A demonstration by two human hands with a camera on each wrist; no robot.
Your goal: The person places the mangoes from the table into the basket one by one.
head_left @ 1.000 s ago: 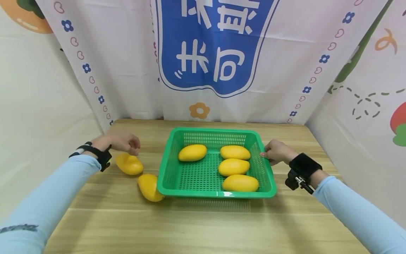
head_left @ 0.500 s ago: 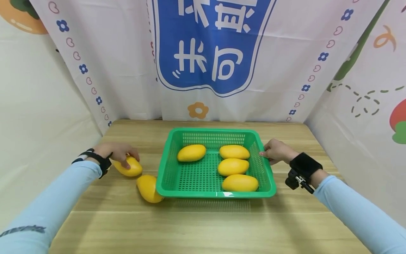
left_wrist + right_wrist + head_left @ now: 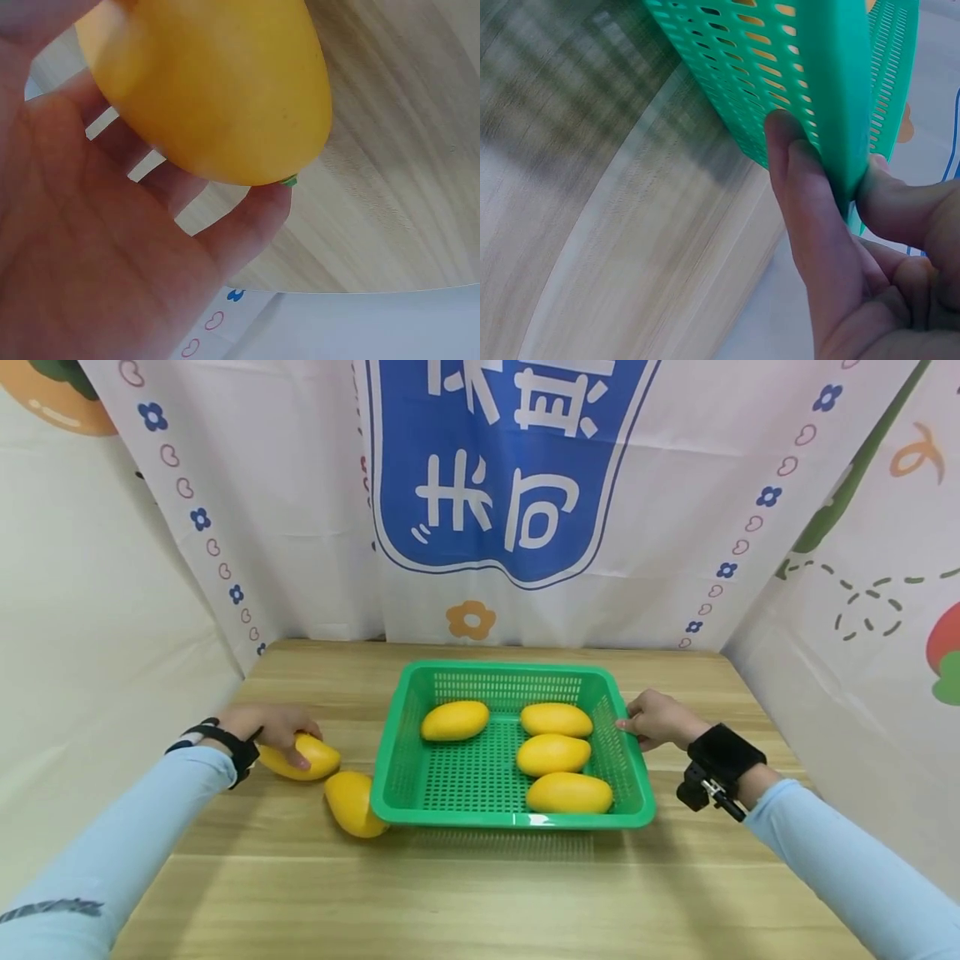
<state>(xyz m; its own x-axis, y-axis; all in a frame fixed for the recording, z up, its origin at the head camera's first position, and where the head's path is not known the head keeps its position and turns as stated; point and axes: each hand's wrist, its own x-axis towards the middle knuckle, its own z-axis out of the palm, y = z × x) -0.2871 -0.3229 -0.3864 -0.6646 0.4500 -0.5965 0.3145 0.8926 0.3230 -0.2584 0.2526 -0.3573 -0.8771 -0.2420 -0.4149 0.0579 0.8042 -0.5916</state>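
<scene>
On the left of the table, my left hand (image 3: 273, 727) grips a yellow mango (image 3: 321, 758). The left wrist view has the fingers curled round this mango (image 3: 225, 90), one fingertip by its small green stem end; the thumb is partly cut off. A second loose mango (image 3: 352, 802) lies against the left side of a green plastic basket (image 3: 480, 817). My right hand (image 3: 660, 720) pinches the basket's right rim, with the thumb on one side and fingers (image 3: 810, 202) on the perforated outer wall. Inside, one mango (image 3: 455, 721) lies left and three mangoes (image 3: 553, 755) lie in a column right.
The wooden table (image 3: 480, 902) extends in front of the basket. A printed white cloth (image 3: 315, 552) hangs behind the table's back edge, with more cloth at both sides.
My left hand has come down from above the far-left mango and taken hold of it. That mango has turned slightly. My right hand stays on the basket rim.
</scene>
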